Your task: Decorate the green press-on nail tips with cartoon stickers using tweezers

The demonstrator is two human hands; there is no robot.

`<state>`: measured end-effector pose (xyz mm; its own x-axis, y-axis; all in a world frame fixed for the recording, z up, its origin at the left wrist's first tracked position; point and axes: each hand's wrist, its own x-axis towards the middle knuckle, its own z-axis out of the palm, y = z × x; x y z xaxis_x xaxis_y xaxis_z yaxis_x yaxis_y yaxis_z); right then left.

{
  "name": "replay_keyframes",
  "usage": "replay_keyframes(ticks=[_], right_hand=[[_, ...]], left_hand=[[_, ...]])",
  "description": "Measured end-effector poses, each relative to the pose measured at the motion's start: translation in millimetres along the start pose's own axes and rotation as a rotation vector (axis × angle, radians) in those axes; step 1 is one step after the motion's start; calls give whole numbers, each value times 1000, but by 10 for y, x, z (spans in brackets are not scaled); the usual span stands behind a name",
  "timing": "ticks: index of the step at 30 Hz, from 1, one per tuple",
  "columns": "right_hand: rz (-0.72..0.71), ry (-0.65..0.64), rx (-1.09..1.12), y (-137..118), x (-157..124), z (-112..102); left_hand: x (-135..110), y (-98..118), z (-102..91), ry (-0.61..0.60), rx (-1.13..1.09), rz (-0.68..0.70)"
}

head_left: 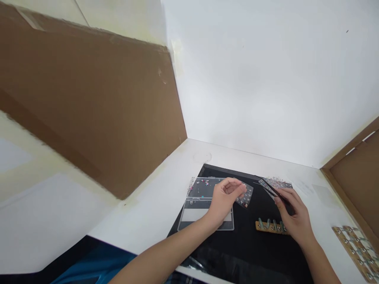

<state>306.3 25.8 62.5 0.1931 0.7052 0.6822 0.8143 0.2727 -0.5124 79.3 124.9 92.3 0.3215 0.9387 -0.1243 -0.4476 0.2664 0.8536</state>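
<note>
My left hand (223,201) is closed, with thumb and fingertips together at the edge of a small clear sticker sheet (248,194) dotted with tiny pale shapes. In my right hand (296,213) are dark tweezers (274,190), their tips apart and pointing left toward the sheet. Beneath my left wrist lies an open clear plastic case (194,204) with small gems scattered in it. A wooden strip (271,227) holding several green nail tips stands below the tweezers, partly hidden by my right hand.
All this rests on a black mat (242,244) on a white table (148,213). Another patterned sticker sheet (274,182) lies behind the tweezers. More wooden strips with nail tips (355,250) sit at right. Brown cardboard (112,98) forms a wall on the left.
</note>
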Motion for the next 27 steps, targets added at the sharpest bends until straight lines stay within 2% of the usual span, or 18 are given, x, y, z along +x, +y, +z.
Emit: replay_keyframes(ticks=[4, 8, 27], right_hand=[[-11, -33, -10, 5, 4, 20], [-25, -56, -21, -13, 1, 35], [-61, -57, -57, -78, 15, 38]], left_hand=[[71, 41, -3, 106, -137, -130], [80, 79, -2, 160, -205, -183], [12, 97, 32, 131, -185, -192]])
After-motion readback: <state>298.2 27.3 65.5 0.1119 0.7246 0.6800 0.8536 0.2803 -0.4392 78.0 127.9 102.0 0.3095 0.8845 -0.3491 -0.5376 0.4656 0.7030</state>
